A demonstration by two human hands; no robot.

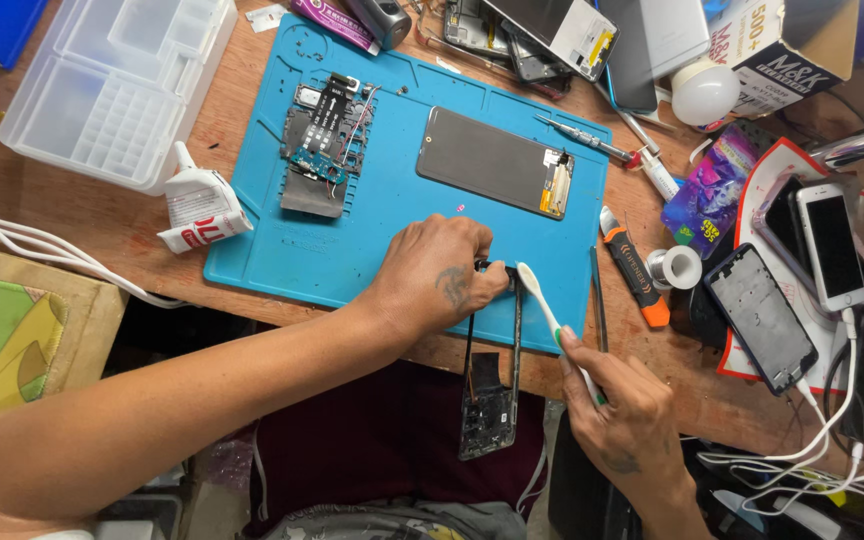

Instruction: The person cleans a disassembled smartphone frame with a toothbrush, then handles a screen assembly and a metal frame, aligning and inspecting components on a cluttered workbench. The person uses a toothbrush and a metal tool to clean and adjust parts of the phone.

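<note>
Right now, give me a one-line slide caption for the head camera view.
Left hand steadies a bare phone frame at the blue mat's edge while the right hand brushes it with a toothbrush.

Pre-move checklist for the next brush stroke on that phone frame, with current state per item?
1. Left hand grips the top end of the phone frame: ok.
2. Right hand holds the toothbrush by its handle: ok.
3. Bristle head lies at the frame's top edge, next to the left fingers: ok; actual contact: cannot tell.
4. Frame supported: not ok; only its top reaches the blue mat, the rest hangs off the table edge over the lap.
5. Screen panel and circuit boards lie apart from the brush: ok.
6. Metal tool lies close beside the brush: not ok.
</note>
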